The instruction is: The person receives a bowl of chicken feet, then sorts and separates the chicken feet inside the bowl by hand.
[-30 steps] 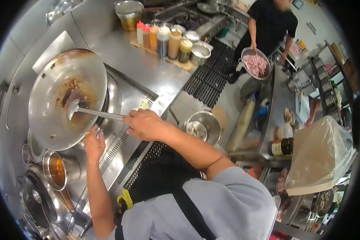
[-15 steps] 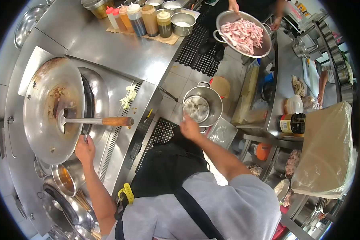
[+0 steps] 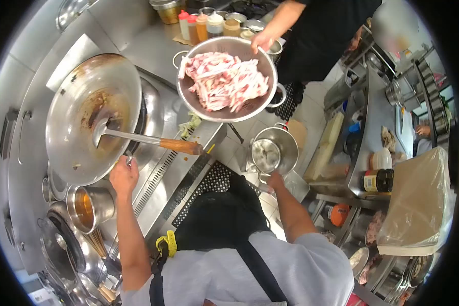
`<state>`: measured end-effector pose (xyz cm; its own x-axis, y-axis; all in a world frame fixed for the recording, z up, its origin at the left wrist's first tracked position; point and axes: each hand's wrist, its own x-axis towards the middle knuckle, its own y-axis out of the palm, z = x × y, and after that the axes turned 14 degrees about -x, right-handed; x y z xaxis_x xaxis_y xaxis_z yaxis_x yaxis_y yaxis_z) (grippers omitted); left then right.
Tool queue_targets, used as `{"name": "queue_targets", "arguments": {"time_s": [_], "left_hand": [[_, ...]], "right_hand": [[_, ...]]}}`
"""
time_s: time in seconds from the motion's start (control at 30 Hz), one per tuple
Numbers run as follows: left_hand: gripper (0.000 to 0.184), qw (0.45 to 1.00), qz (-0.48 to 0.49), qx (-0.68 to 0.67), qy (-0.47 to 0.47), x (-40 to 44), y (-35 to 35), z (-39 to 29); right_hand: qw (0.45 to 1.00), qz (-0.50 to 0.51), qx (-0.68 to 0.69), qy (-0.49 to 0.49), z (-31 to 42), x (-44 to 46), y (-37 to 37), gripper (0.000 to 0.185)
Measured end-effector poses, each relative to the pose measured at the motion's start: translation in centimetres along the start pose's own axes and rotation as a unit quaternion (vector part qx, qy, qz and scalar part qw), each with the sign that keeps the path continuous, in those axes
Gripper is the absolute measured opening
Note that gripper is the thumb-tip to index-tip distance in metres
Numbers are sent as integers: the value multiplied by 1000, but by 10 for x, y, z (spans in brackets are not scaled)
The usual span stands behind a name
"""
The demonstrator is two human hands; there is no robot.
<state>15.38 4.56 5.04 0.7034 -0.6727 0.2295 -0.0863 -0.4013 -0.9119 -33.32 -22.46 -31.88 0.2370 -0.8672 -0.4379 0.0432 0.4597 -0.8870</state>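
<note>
My left hand [image 3: 124,175] is closed round the handle of a large metal wok [image 3: 99,120], which stands tilted at the left with brown residue in it. A ladle [image 3: 153,140] with a wooden grip rests in the wok, untouched by either hand. My right hand [image 3: 274,182] is low at the near side of a steel pot [image 3: 289,145], by its handle; the fingers are too small and partly hidden to read. Another person's hand [image 3: 268,38] holds a metal colander [image 3: 228,119] of pale pink raw meat strips [image 3: 224,81] in front of me.
Squeeze bottles [image 3: 201,28] stand at the back of the steel counter. A steel container of orange liquid [image 3: 89,206] sits below the wok. To the right are a worktop [image 3: 370,120] and a plastic-covered box [image 3: 413,204]. The co-worker [image 3: 326,38] stands ahead.
My right hand has let go of the ladle and moved right and down to the pot. The co-worker has brought the colander of meat closer, over the counter's edge. My left hand stays at the wok.
</note>
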Motion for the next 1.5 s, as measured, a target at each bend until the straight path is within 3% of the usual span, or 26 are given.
{"name": "queue_targets", "arguments": {"time_s": [0.07, 0.13, 0.17, 0.2, 0.27, 0.33, 0.4, 0.5, 0.57, 0.7, 0.8, 0.93, 1.03, 1.07, 1.17, 1.2, 1.3, 1.43, 1.5], "left_hand": [[24, 1000, -13, -9, 8, -5, -7, 3], [23, 1000, -15, -21, -1, -7, -10, 5], [23, 999, -14, -28, -7, -9, -11, 5], [23, 999, -4, -40, -17, -8, -15, 1], [22, 999, -37, -38, 7, -11, -13, 2], [21, 997, -61, -48, 27, -11, -11, 2], [20, 997, -58, -46, 24, -11, -12, 1], [21, 998, -55, -40, 9, -12, -15, -3], [21, 998, -51, -33, -3, -12, -17, -5], [23, 996, -73, -58, 9, -13, -9, 3], [23, 996, -70, -47, -13, -11, -10, 2], [23, 997, -63, -24, -37, -10, -8, -6], [23, 996, -67, -26, -50, -9, -7, -7], [23, 996, -74, -24, -42, -5, -6, -5], [23, 996, -82, -20, -31, -9, -1, 0], [24, 996, -84, -18, -30, -8, -1, 0], [24, 995, -96, -17, -31, -9, 0, -3], [22, 994, -108, -11, -32, -8, 1, -3], [22, 993, -112, -3, -30, -9, 2, -2]], "right_hand": [[999, 37, 36, -9, 28, -23, -55, 59], [996, -49, 63, 32, 60, -20, -71, 54], [969, 11, 245, 32, 76, -18, -87, 56], [906, 74, 417, 31, 108, -26, -128, 58], [819, 80, 568, -31, 155, -15, -181, 65], [786, 7, 610, -101, 203, -1, -238, 71], [786, -21, 607, -116, 252, 4, -288, 62], [872, 23, 452, -186, 294, 58, -281, 47], [854, 5, 496, -155, 312, 52, -273, 38], [877, 54, 461, -124, 316, 10, -272, 42], [849, 78, 510, -114, 318, -12, -271, 40], [849, 160, 476, -164, 332, -48, -298, 35], [854, 187, 469, -125, 331, -41, -295, 38], [854, 168, 475, -134, 329, -43, -294, 46], [797, 273, 518, -146, 298, -23, -284, 59], [809, 224, 530, -124, 291, -26, -273, 68], [807, 227, 538, -91, 253, -32, -251, 66], [868, 242, 428, -73, 193, -30, -189, 54], [911, 210, 328, -135, 161, -29, -158, 49]]}}
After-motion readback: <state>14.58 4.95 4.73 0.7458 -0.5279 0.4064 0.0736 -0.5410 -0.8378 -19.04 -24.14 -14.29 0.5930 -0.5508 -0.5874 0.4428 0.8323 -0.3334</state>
